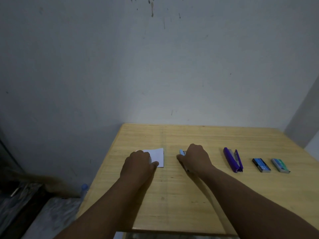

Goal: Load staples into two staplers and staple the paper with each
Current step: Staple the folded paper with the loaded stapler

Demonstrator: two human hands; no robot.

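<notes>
Wood-grain table [189,195] fills my view, pale and bare at its near edge. My left hand [138,165] lies on the small white paper [158,156] at left of centre, fingers bent over it; whether it pinches the sheet I cannot tell. My right hand [196,157] curls round the light-blue stapler [181,152], gripping it just beside the paper. Further right lies the purple stapler [233,159], hinged open. I count two staplers, two staple boxes [261,165] and one paper.

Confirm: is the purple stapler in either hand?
No, the purple stapler lies open on the table, apart from the right hand.
</notes>
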